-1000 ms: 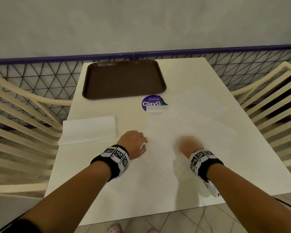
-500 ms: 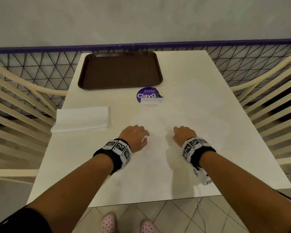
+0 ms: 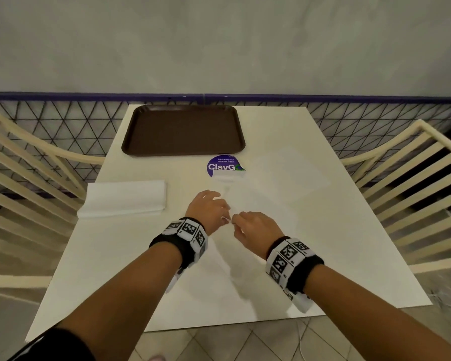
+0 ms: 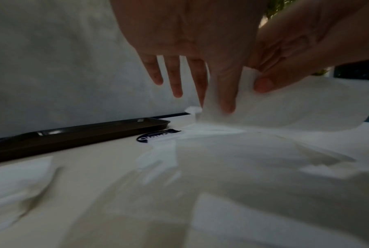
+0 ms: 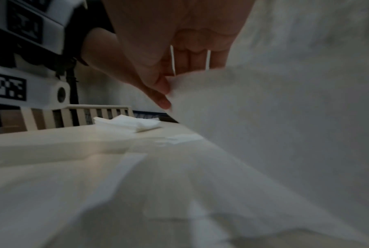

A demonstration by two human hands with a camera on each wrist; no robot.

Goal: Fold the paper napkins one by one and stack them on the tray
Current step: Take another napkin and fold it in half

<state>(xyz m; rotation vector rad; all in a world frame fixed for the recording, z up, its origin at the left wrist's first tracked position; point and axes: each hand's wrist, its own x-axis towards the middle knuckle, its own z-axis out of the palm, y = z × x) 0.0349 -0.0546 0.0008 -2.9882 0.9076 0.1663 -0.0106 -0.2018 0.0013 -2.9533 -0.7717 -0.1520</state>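
The brown tray (image 3: 182, 131) lies bare at the table's far end. A pile of folded white napkins (image 3: 125, 198) rests to the left. Unfolded white napkins (image 3: 292, 183) are spread over the middle and right of the table. My left hand (image 3: 210, 207) and right hand (image 3: 253, 225) meet at the centre. In the left wrist view, the left hand (image 4: 213, 100) pinches a raised napkin (image 4: 285, 110) between thumb and forefinger, other fingers straight. The right hand (image 5: 168, 87) pinches the same napkin's (image 5: 274, 117) edge just beside it.
A round purple sticker (image 3: 224, 166) lies on the white table (image 3: 115, 256) just before the tray, partly under a napkin. Cream slatted chairs stand at the left (image 3: 24, 165) and right (image 3: 414, 178). A mesh fence and grey wall close off the far side.
The hands, apart on the spread napkins before, have come together at the centre. A napkin's edge is now lifted off the table between them.
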